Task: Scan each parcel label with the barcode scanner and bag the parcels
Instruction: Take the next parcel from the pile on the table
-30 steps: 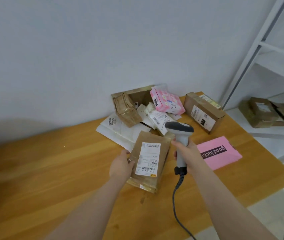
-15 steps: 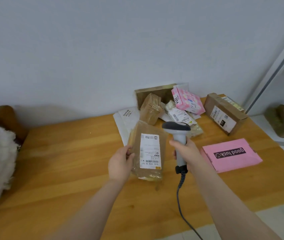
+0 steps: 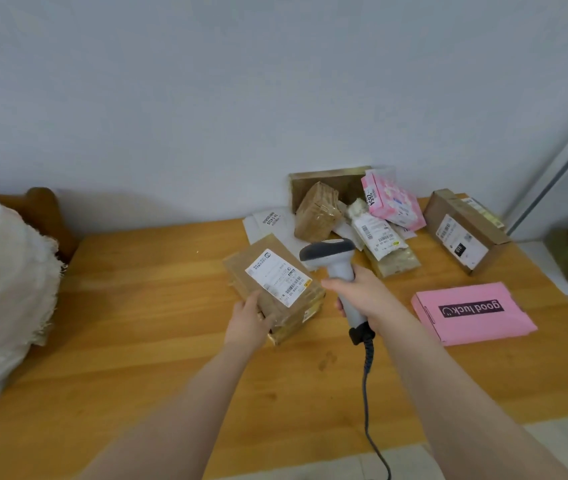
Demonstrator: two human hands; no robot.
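Left hand (image 3: 247,323) grips parcel (image 3: 268,282), right hand (image 3: 362,292) scanner (image 3: 327,251), tabletop (image 3: 144,306) reaching sack (image 3: 1,278)

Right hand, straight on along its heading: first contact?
Likely the parcel held by the left hand, just ahead of the right hand and scanner; depth unclear.

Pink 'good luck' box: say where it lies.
Head view: the flat pink box lies on the right of the wooden table, beside the right hand gripping the grey scanner.

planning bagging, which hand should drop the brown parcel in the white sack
Left: the left hand grips the brown parcel and the white sack stands at the left; the right hand holds the barcode scanner.
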